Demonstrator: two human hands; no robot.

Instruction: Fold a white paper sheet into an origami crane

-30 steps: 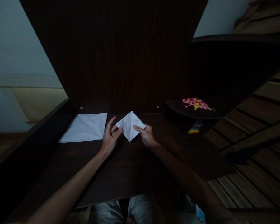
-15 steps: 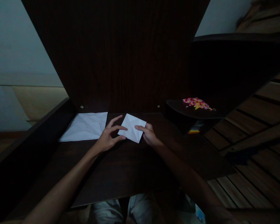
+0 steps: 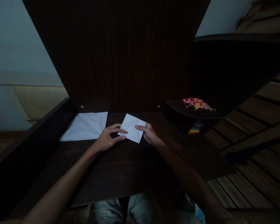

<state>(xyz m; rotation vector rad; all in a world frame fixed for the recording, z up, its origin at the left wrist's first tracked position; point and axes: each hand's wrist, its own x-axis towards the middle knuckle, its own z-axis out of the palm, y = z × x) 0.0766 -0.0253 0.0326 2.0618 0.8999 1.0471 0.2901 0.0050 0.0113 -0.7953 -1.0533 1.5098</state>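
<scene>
The left hand [image 3: 106, 139], grip hard to tell, lowered a finger, maybe steadying the folded paper [image 3: 132, 123] the right hand [image 3: 150, 134] pinched.

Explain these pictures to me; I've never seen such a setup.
No machine here: a person works bare-handed. Every picture comes from one camera worn on that person's head, looking forward and down. The right hand grips a folded white paper by its right edge, thumb on top; the left hand has fingertips at its left edge. On the dark desk, to the left, lies creased white paper. On a small shelf to the right are scattered pink, red and yellow pieces, too small to identify.
</scene>
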